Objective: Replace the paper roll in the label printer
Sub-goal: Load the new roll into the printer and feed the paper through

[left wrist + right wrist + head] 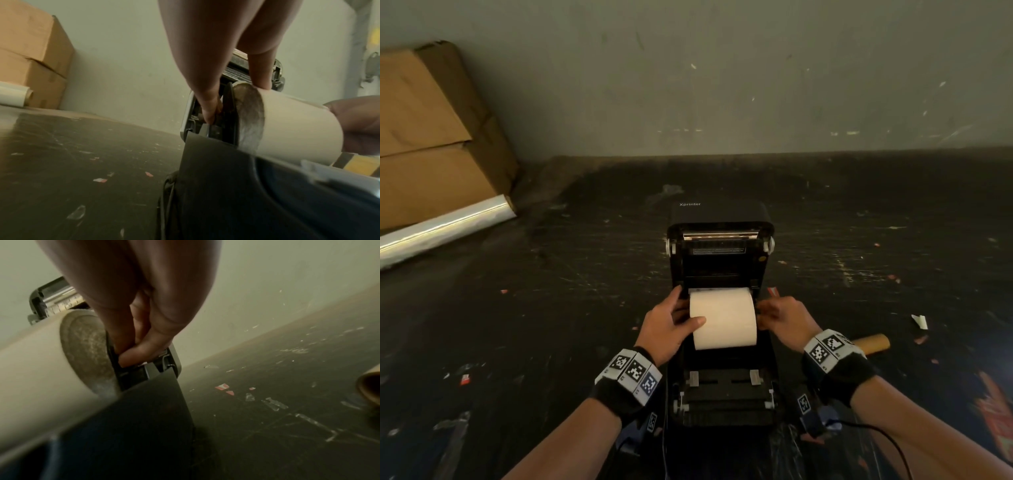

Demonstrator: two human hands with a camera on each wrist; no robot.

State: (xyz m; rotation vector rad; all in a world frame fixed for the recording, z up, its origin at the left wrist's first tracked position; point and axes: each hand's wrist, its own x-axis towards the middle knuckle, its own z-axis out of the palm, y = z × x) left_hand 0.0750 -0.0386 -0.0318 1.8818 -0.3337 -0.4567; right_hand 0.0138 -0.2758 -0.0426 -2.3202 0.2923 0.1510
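A black label printer [722, 407] stands on the dark table with its lid [719, 212] tipped back. A white paper roll [724, 318] lies crosswise in its bay. My left hand [688, 315] grips the roll's left end, thumb across the front; in the left wrist view one fingertip [260, 78] rests on top of the roll [287, 123] and another reaches down beside the black side guide. My right hand [765, 315] is at the roll's right end, its curled fingers [139, 352] pinching the black guide next to the roll [30, 361].
An empty brown cardboard core [873, 344] lies to the right of the printer. Stacked cardboard boxes [431, 137] and a roll of clear film [445, 229] stand at the back left. A black cable [876, 431] trails near my right forearm. Paper scraps litter the table.
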